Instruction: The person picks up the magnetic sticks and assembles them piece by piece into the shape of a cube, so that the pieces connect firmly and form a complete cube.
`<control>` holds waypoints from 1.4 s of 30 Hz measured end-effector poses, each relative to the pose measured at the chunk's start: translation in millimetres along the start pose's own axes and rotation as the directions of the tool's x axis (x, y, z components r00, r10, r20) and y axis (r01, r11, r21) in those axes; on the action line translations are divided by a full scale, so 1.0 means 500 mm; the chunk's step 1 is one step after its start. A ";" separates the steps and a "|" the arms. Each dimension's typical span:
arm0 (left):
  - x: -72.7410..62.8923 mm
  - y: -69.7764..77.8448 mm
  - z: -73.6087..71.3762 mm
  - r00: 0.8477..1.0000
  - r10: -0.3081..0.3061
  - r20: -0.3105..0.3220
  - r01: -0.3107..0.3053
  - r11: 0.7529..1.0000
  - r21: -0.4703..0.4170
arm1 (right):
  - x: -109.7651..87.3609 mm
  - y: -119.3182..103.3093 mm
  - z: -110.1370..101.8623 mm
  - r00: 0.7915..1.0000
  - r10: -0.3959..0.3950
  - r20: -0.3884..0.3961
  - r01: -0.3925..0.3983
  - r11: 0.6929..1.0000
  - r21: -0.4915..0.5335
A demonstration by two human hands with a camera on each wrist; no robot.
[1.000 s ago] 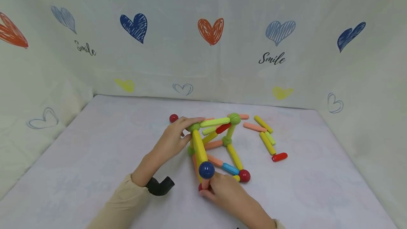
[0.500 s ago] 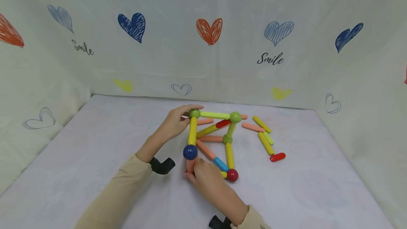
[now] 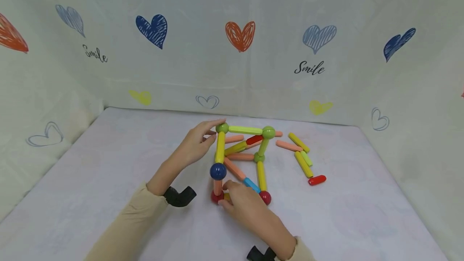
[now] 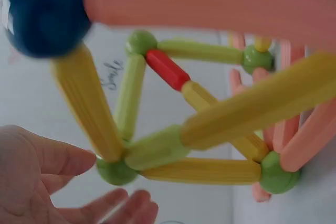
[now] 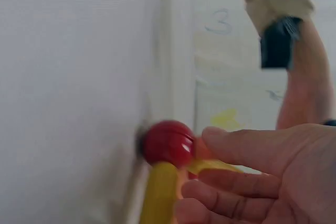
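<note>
A frame of coloured sticks and balls, likely a magnetic building set, stands mid-table. My left hand [image 3: 193, 144] is at its far left top corner, fingers loosely extended around a green ball [image 3: 222, 128], with fingertips right at its surface in the left wrist view. A yellow stick [image 3: 220, 148] runs from there to a blue ball [image 3: 218, 171]. Below the blue ball, a pink stick [image 3: 217, 187] reaches down to a red ball [image 3: 217, 196]. Beside that red ball is my right hand [image 3: 246, 202], its fingers relaxed and parted, thumb tip close to the ball.
Loose sticks lie right of the frame, among them a yellow one [image 3: 303, 164], a pink one [image 3: 288, 145] and a red one [image 3: 317, 180]. A second red ball [image 3: 265, 197] forms the near right corner. Behind the table hangs a heart-printed curtain [image 3: 203, 63].
The frame's near side has swung left and the structure stands straighter. My right fingers have loosened from around the pink stick and red ball. My left fingers have eased at the green ball.
</note>
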State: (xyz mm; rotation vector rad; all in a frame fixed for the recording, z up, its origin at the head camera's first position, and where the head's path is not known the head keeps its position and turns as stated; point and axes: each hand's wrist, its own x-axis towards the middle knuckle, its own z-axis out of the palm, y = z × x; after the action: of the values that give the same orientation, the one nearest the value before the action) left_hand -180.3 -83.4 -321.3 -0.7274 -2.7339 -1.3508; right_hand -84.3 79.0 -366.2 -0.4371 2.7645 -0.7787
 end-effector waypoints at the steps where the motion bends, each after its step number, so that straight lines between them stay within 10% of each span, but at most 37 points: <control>1: -0.009 0.005 0.000 1.000 0.007 -0.010 -0.007 1.000 0.004 | -0.005 0.005 -0.010 1.000 0.003 0.008 -0.003 1.000 0.007; 9: -0.094 0.061 0.007 1.000 0.024 0.012 -0.024 0.998 0.054 | -0.027 0.069 -0.105 0.989 0.082 -0.125 -0.079 0.997 0.022; 17: -0.130 0.092 0.004 0.995 -0.065 0.077 0.047 0.977 0.208 | -0.035 0.196 -0.177 0.915 0.246 -0.319 -0.247 0.968 0.039; 28: -0.143 0.090 -0.022 0.975 -0.145 0.166 0.117 0.978 0.170 | -0.043 0.348 -0.182 0.842 0.490 -0.225 -0.486 0.871 0.077; 42: -0.137 0.079 -0.018 0.984 -0.071 0.161 0.053 0.992 0.113 | -0.048 0.350 -0.187 0.855 0.470 -0.220 -0.449 0.882 0.141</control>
State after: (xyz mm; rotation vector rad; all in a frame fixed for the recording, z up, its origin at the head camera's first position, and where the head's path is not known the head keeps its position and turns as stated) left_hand -105.0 -97.4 -300.2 -0.7868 -2.9540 -1.1918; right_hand -128.8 273.4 -379.5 0.3622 2.8614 -0.8641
